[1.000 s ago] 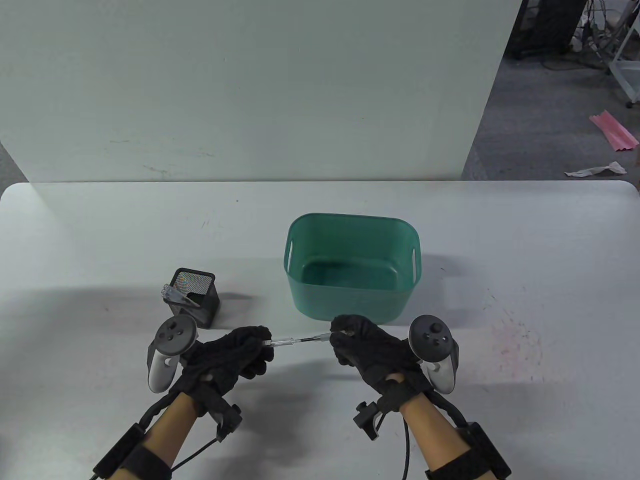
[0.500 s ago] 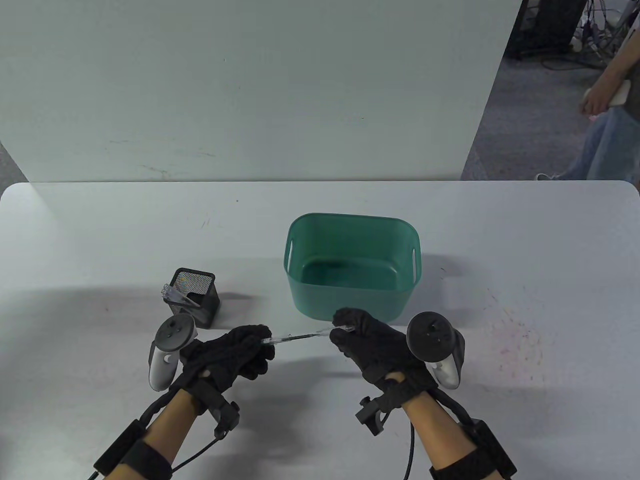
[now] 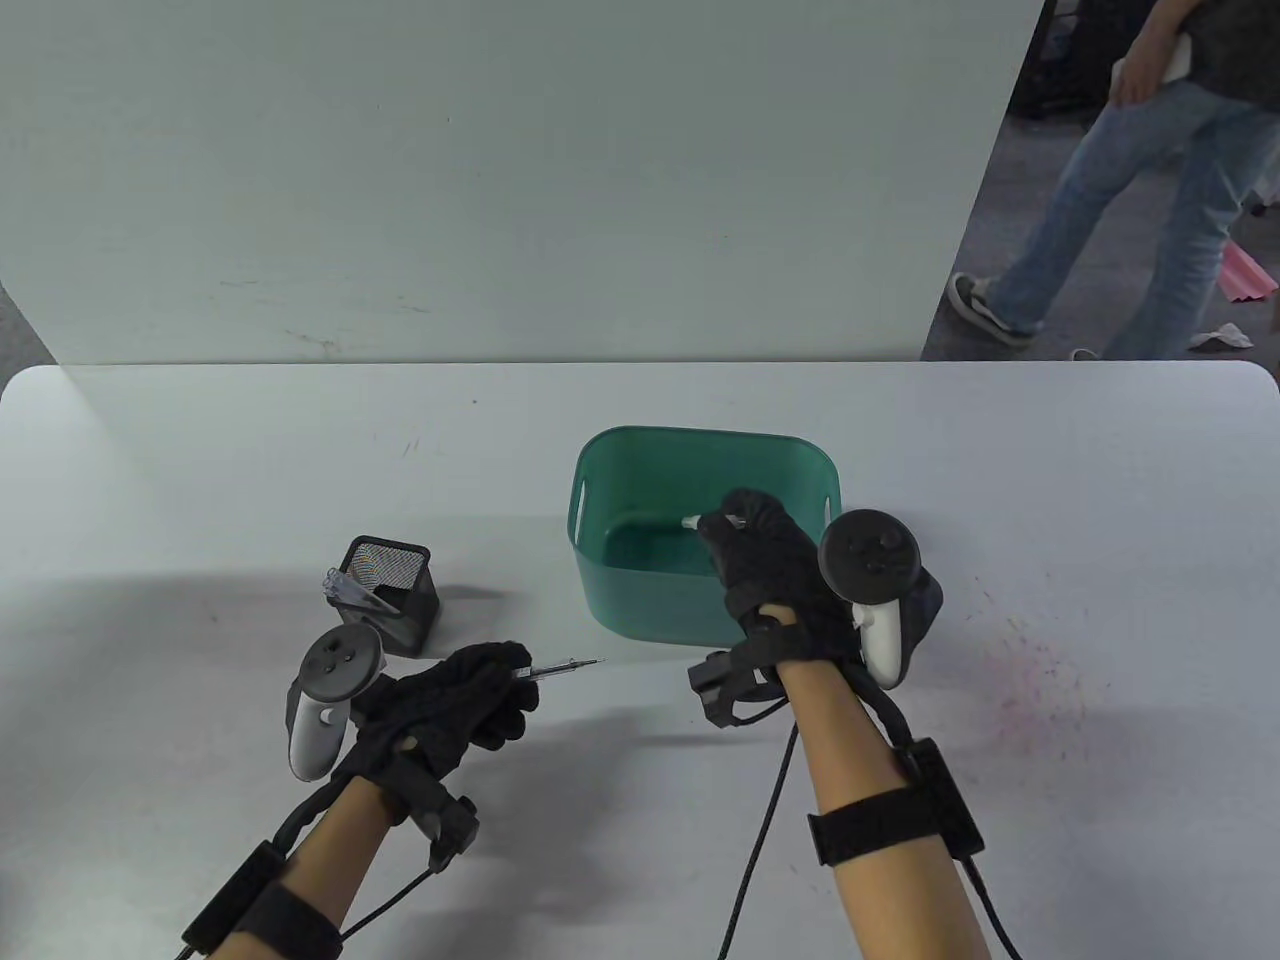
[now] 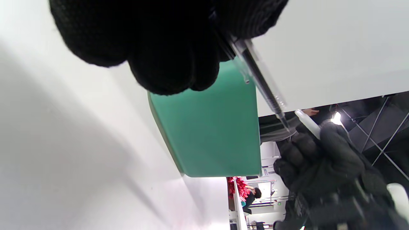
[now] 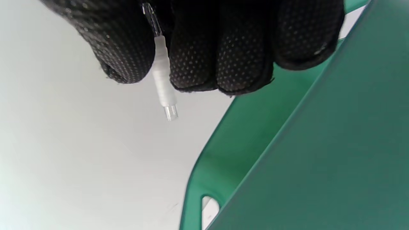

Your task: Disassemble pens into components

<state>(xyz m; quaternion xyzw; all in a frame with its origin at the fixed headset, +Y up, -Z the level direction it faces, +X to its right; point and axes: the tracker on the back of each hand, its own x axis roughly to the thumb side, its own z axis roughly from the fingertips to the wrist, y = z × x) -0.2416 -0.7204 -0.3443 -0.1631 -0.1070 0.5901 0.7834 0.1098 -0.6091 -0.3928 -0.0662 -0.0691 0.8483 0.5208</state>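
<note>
Left hand (image 3: pixel 455 700) in a black knitted sensor glove, low over the white table (image 3: pixel 200 480) near its front edge, fingers curled round the clear plastic pen barrel with its dark ink refill (image 3: pixel 558 667); barrel end and bare refill tip poking out to the right, roughly level, pointing toward the front wall of the teal plastic bin. Same clear barrel (image 4: pixel 255 76) in the left wrist view, slanting out from under the gloved fingers (image 4: pixel 166 57), tip ending just short of the other glove. Right hand (image 3: pixel 765 560) held above the open rectangular teal plastic bin with slotted handles (image 3: pixel 600 470), over its right half, fingers closed in a pinch on a small translucent white pen tip section (image 3: pixel 700 521) that juts left from the fingertips. In the right wrist view, that white piece (image 5: pixel 163 86) hanging down between thumb and curled dotted fingers (image 5: pixel 223 48), a short threaded metal end at its bottom, green bin wall (image 5: pixel 319 153) below and to the right. The two pen parts well apart, not joined. Black mesh square pen holder (image 3: pixel 392 590) on the table left of the bin, just beyond the left hand, with clear pens (image 3: pixel 350 592) leaning inside. Grey tracker (image 3: pixel 330 700) on the back of the left hand, another (image 3: pixel 875 590) on the right. Pinkish stain (image 3: pixel 1030 680) on the table at the right. Beyond the pale board behind the table, a person in jeans (image 3: pixel 1130 200) on the grey floor.
</note>
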